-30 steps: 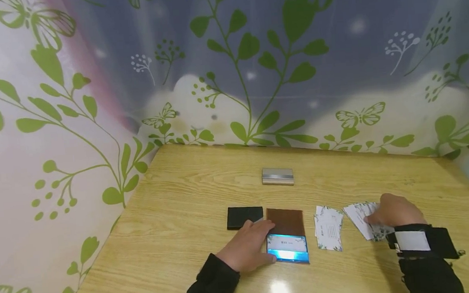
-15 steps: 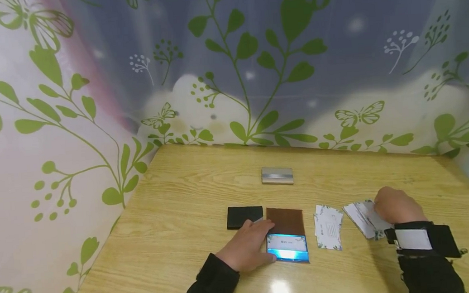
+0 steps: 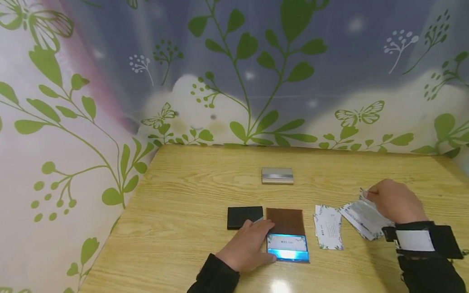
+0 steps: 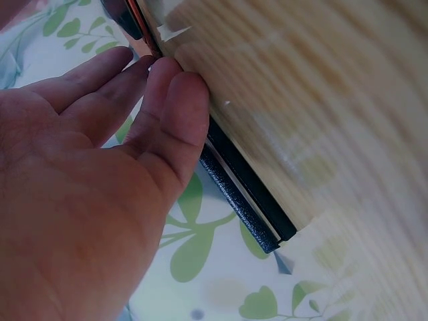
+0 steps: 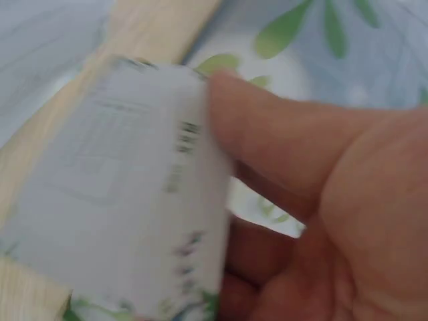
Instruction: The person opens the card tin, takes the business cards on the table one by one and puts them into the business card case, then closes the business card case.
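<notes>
My right hand (image 3: 399, 201) pinches a white business card (image 5: 120, 180) with leafy corners and print, tilted up between thumb and fingers. Below it lies a fanned pile of similar cards (image 3: 356, 223). My left hand (image 3: 245, 248) rests at the left side of an opened brown card holder (image 3: 285, 220), fingertips at its upper flap and thumb at the shiny lower half. A business card (image 3: 286, 242) lies in that lower half. In the left wrist view, the fingertips are close to a black card case (image 4: 244, 194).
A second small stack of business cards (image 3: 329, 230) lies between the brown holder and the fanned pile. Farther back on the wooden table (image 3: 196, 181) sits a silver card case (image 3: 277, 175). A leaf-patterned curtain (image 3: 253, 63) rises behind the table's far edge.
My right hand has drawn a card up from the fanned pile and tilted it, moving slightly left and away from me. The left hand has stayed at the brown holder.
</notes>
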The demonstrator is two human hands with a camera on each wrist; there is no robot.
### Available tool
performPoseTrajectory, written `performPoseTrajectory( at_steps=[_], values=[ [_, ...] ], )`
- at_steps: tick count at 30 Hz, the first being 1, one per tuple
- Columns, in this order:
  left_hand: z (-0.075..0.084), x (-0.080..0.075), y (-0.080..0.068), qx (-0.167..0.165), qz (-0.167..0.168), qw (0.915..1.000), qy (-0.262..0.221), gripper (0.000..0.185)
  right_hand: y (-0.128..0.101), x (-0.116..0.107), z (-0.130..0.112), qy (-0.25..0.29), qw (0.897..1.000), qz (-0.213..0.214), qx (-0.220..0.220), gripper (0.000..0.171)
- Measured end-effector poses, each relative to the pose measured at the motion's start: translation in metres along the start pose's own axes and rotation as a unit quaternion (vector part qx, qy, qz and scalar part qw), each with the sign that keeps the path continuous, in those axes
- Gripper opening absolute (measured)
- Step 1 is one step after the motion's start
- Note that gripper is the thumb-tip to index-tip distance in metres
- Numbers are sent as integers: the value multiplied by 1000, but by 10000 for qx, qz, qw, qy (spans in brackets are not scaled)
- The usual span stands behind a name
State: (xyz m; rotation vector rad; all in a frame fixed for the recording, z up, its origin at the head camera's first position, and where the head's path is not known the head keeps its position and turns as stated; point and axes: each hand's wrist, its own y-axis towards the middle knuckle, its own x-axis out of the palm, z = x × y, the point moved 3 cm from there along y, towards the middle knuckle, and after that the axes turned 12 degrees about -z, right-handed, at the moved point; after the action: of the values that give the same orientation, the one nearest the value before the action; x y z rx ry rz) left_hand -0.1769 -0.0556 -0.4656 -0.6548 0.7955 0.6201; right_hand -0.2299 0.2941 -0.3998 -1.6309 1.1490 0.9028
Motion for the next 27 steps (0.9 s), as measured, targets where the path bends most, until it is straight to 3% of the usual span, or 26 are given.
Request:
performPoseTrajectory(
  at_steps=[6, 9, 14, 17, 20, 22, 27],
  values=[
    [0, 0, -1, -7, -34, 10000, -11, 74, -1, 1, -29, 388, 9925, 990, -603, 39],
    [0, 0, -1, -20, -53, 10000, -6, 74, 3, 10, -50, 594, 9885, 1097, -859, 38],
    [-2, 0, 0, -13, -21, 10000, -13, 75, 20, 47, -88, 967, 9828, 183, -1565, 29],
    [-3, 1, 1, 2, 20, 9998, -189, 80, 26, 71, -108, 1186, 9705, -669, -1988, 20],
    [-3, 1, 1, 19, 62, 9989, -456, 88, 27, 84, -120, 1247, 9574, -1250, -2284, 18],
    [-3, 1, 0, 1, 87, 9983, -568, 92, 27, 85, -124, 1265, 9524, -1421, -2383, 18],
    [-3, 0, 0, -115, 111, 9985, -525, 95, 28, 81, -119, 1391, 9515, -1330, -2401, 19]
  ],
)
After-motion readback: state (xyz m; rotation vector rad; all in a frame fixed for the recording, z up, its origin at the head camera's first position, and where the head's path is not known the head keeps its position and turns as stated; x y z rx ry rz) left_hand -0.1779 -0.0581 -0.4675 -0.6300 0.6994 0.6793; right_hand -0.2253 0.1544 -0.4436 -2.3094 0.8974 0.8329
